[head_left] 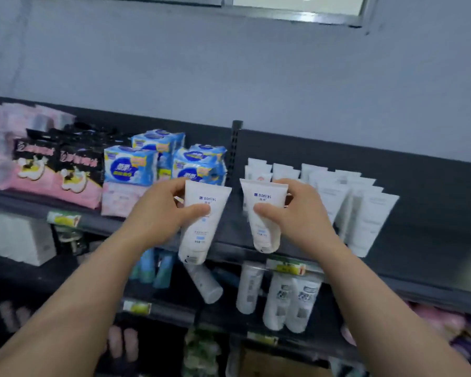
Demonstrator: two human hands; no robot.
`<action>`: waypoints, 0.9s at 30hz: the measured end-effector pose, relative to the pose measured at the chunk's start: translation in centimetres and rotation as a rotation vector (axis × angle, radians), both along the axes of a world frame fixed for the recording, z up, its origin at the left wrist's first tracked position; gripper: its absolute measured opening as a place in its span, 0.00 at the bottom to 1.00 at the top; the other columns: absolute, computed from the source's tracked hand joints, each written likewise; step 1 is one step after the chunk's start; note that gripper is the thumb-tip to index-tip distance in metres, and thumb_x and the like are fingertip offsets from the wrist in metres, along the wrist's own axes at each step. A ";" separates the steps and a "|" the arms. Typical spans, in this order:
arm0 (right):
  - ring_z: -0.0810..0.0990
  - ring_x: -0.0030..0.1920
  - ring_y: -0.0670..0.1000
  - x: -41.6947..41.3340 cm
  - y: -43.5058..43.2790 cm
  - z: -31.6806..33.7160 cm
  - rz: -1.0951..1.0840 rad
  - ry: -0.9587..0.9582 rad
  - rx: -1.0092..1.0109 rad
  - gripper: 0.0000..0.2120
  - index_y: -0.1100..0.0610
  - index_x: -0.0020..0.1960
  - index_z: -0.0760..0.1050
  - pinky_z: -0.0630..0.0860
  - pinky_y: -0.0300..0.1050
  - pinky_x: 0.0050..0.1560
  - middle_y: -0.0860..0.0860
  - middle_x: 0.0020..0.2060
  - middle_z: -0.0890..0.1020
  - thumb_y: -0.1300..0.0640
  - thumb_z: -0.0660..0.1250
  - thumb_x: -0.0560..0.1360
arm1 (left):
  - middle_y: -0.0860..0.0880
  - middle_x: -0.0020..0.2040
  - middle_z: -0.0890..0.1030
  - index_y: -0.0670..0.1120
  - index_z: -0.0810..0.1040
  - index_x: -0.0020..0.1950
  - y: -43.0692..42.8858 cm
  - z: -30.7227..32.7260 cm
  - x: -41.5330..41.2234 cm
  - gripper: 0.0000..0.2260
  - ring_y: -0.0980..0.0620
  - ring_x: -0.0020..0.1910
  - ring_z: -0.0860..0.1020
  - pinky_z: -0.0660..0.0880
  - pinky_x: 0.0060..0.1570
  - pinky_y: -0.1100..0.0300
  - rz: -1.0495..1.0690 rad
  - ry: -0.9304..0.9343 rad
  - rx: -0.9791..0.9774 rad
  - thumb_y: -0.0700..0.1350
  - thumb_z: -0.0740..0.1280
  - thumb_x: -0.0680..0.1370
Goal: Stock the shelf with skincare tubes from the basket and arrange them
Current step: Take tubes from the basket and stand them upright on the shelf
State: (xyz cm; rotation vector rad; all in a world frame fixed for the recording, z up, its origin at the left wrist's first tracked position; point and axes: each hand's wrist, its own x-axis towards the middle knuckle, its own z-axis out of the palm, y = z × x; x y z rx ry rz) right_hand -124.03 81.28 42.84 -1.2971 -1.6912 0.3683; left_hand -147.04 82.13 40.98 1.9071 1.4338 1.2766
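My left hand grips a white skincare tube, cap down, in front of the top shelf. My right hand grips a second white tube of the same kind, cap down, just right of the first. Both tubes hang in the air at the shelf's front edge. Behind my right hand, several white tubes stand in rows on the dark top shelf. The basket is out of sight.
Blue sanitary pad packs and pink-and-black packs fill the top shelf's left half, past a black upright post. Lower shelves hold white bottles and teal tubes. Green price tags line the shelf edges.
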 end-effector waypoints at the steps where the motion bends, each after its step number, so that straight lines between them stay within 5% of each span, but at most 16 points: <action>1: 0.80 0.41 0.45 2.2 -0.3 0.6 -0.032 -0.007 -0.002 0.10 0.52 0.45 0.77 0.74 0.42 0.45 0.43 0.40 0.82 0.56 0.76 0.67 | 0.54 0.44 0.84 0.54 0.79 0.45 0.4 0.6 2.1 0.10 0.56 0.36 0.80 0.77 0.42 0.54 -0.035 0.014 0.018 0.45 0.77 0.68; 6: 0.80 0.38 0.41 12.7 -1.7 3.2 -0.156 0.019 0.026 0.08 0.53 0.44 0.79 0.73 0.31 0.33 0.44 0.39 0.83 0.56 0.76 0.67 | 0.58 0.35 0.82 0.50 0.78 0.42 1.3 3.1 12.4 0.09 0.65 0.32 0.78 0.74 0.36 0.69 -0.158 0.093 0.050 0.45 0.77 0.67; 11: 0.79 0.35 0.40 23.0 -2.0 4.9 -0.251 0.037 0.063 0.08 0.53 0.42 0.79 0.73 0.33 0.34 0.45 0.38 0.83 0.57 0.76 0.66 | 0.52 0.37 0.83 0.49 0.77 0.42 2.4 5.3 22.4 0.11 0.51 0.35 0.83 0.81 0.39 0.49 -0.217 0.157 0.035 0.49 0.77 0.67; 15: 0.78 0.34 0.40 30.8 -1.3 5.4 -0.322 0.026 0.065 0.09 0.51 0.41 0.77 0.72 0.33 0.31 0.43 0.38 0.82 0.58 0.76 0.67 | 0.53 0.42 0.83 0.48 0.76 0.43 3.9 6.9 30.5 0.08 0.54 0.37 0.83 0.79 0.37 0.56 -0.262 0.191 0.073 0.49 0.73 0.72; 18: 0.78 0.35 0.42 36.2 -0.2 5.5 -0.353 0.012 0.042 0.10 0.49 0.39 0.75 0.72 0.35 0.30 0.45 0.37 0.82 0.59 0.76 0.66 | 0.52 0.44 0.82 0.48 0.76 0.45 5.9 7.7 36.3 0.07 0.53 0.39 0.83 0.80 0.45 0.52 -0.301 0.204 0.084 0.47 0.72 0.73; 23: 0.78 0.32 0.46 43.0 2.7 4.5 -0.352 -0.013 -0.030 0.09 0.55 0.44 0.78 0.69 0.35 0.25 0.49 0.37 0.82 0.59 0.76 0.66 | 0.54 0.49 0.80 0.51 0.79 0.50 10.2 7.9 44.3 0.07 0.54 0.41 0.82 0.81 0.44 0.55 -0.323 0.264 0.095 0.46 0.72 0.73; 27: 0.74 0.26 0.42 46.2 5.4 3.1 -0.330 -0.016 -0.095 0.08 0.56 0.42 0.78 0.67 0.34 0.22 0.49 0.35 0.81 0.58 0.76 0.66 | 0.55 0.49 0.81 0.51 0.82 0.50 13.8 6.9 48.5 0.10 0.56 0.46 0.78 0.75 0.45 0.60 -0.264 0.436 0.064 0.48 0.74 0.70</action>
